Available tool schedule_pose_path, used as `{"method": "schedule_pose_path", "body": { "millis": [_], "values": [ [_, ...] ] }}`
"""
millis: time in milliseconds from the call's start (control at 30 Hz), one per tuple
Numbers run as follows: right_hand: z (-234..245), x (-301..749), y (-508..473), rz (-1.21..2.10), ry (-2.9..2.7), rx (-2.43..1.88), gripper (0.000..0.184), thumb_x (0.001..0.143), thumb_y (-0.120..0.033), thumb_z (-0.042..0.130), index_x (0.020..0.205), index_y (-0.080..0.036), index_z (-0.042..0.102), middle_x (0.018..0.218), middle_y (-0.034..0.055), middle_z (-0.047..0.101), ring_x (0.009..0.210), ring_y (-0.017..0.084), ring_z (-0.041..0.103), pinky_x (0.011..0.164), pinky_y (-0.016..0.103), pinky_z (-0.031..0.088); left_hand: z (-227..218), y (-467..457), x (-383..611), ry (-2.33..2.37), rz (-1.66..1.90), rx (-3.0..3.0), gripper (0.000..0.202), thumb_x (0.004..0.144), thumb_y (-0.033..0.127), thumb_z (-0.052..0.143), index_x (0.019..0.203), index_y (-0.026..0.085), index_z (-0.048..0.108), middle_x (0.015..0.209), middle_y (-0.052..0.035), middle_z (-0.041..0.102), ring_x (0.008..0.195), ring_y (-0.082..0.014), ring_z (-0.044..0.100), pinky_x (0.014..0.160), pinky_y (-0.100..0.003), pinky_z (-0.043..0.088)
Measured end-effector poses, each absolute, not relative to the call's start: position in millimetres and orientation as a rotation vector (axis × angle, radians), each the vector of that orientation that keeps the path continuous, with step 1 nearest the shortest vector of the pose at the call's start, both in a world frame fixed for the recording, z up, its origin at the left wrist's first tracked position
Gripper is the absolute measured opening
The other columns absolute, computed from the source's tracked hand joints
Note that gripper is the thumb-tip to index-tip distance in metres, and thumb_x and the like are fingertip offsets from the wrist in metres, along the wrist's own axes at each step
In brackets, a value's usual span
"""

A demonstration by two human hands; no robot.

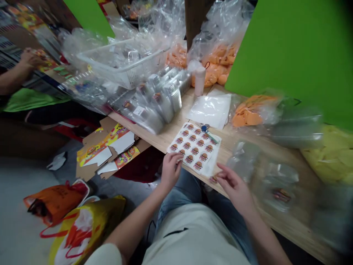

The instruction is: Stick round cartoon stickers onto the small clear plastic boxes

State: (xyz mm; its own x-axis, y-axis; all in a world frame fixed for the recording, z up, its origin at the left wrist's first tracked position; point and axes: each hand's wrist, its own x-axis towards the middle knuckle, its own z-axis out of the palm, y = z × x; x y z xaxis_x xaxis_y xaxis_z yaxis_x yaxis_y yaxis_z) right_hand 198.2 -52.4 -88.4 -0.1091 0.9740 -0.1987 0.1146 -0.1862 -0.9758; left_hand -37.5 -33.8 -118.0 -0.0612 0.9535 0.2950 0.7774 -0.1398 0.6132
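A sheet of round burger-printed stickers (pixel 194 147) lies on the wooden table (pixel 165 138), at its front edge. My left hand (pixel 171 170) grips the sheet's lower left edge between fingers and thumb. My right hand (pixel 234 186) hovers just to the right with its fingers apart. A small loose sticker (pixel 213 179) sits by its fingertips, and I cannot tell whether they touch it. Above the sheet lies a small blue-and-green item (pixel 206 130), too small to name.
Clear bags of orange pieces (pixel 217 62) and a clear plastic basket (pixel 121 62) crowd the table's back. Packaged metallic items (pixel 154 103) lie beside them. A co-worker's hand (pixel 30 59) works at the left. Printed cardboard (pixel 107 151) and carrier bags (pixel 82 232) lie on the floor.
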Motion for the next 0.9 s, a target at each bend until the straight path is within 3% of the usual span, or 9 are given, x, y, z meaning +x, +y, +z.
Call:
{"method": "schedule_pose_path", "body": {
  "millis": [100, 233, 400, 533, 633, 900],
  "values": [
    [-96, 162, -31, 1.55, -1.233, -1.268, 0.042, 0.075, -0.039, 0.061, 0.111, -0.02, 0.054, 0.087, 0.0032, 0.065, 0.086, 0.017, 0.061, 0.087, 0.037, 0.046, -131, -74, -29, 1.982, 1.033, 1.707, 0.017, 0.085, 0.027, 0.047, 0.091, 0.018, 0.06, 0.092, -0.0067, 0.057, 0.089, -0.0181, 0.053, 0.08, -0.033, 0.044],
    [-91, 156, -26, 1.567, -1.186, -1.315, 0.032, 0.073, -0.04, 0.061, 0.098, -0.019, 0.059, 0.086, 0.0034, 0.066, 0.079, 0.016, 0.062, 0.077, 0.032, 0.048, -129, -92, -24, 1.888, 1.016, 1.59, 0.015, 0.086, 0.026, 0.045, 0.087, 0.018, 0.057, 0.082, -0.0047, 0.057, 0.077, -0.0164, 0.054, 0.07, -0.03, 0.045],
    [-73, 246, -29, 1.206, -0.999, -1.554, 0.046, 0.069, -0.04, 0.066, 0.109, -0.02, 0.054, 0.076, 0.0012, 0.065, 0.067, 0.014, 0.059, 0.057, 0.025, 0.044, -103, -54, 14, 1.365, 0.906, 1.899, 0.022, 0.085, 0.026, 0.047, 0.105, 0.022, 0.056, 0.106, -0.0077, 0.059, 0.104, -0.0196, 0.052, 0.092, -0.037, 0.041],
    [-76, 292, -21, 1.12, -0.917, -1.685, 0.055, 0.064, -0.041, 0.069, 0.111, -0.017, 0.053, 0.071, 0.0008, 0.065, 0.057, 0.012, 0.054, 0.048, 0.023, 0.037, -98, 2, 77, 0.84, 0.765, 2.126, 0.073, 0.07, 0.035, 0.067, 0.133, 0.02, 0.034, 0.137, -0.0123, 0.039, 0.131, -0.028, 0.028, 0.107, -0.045, 0.025],
    [-83, 288, -17, 1.171, -0.932, -1.676, 0.054, 0.064, -0.038, 0.068, 0.111, -0.018, 0.052, 0.072, 0.0009, 0.065, 0.059, 0.013, 0.056, 0.051, 0.025, 0.039, -108, 28, 107, 0.69, 0.697, 2.132, 0.092, 0.062, 0.029, 0.074, 0.138, 0.018, 0.024, 0.132, -0.0141, 0.045, 0.13, -0.0292, 0.031, 0.106, -0.046, 0.026],
    [-84, 289, -9, 1.238, -1.179, -1.613, 0.05, 0.07, -0.029, 0.062, 0.117, -0.019, 0.049, 0.071, -0.0014, 0.065, 0.065, 0.015, 0.059, 0.06, 0.028, 0.044, -117, 26, 105, 0.672, 0.688, 1.957, 0.092, 0.066, 0.028, 0.071, 0.14, 0.02, 0.017, 0.135, -0.0157, 0.04, 0.125, -0.0262, 0.039, 0.104, -0.042, 0.029]
  ]
}}
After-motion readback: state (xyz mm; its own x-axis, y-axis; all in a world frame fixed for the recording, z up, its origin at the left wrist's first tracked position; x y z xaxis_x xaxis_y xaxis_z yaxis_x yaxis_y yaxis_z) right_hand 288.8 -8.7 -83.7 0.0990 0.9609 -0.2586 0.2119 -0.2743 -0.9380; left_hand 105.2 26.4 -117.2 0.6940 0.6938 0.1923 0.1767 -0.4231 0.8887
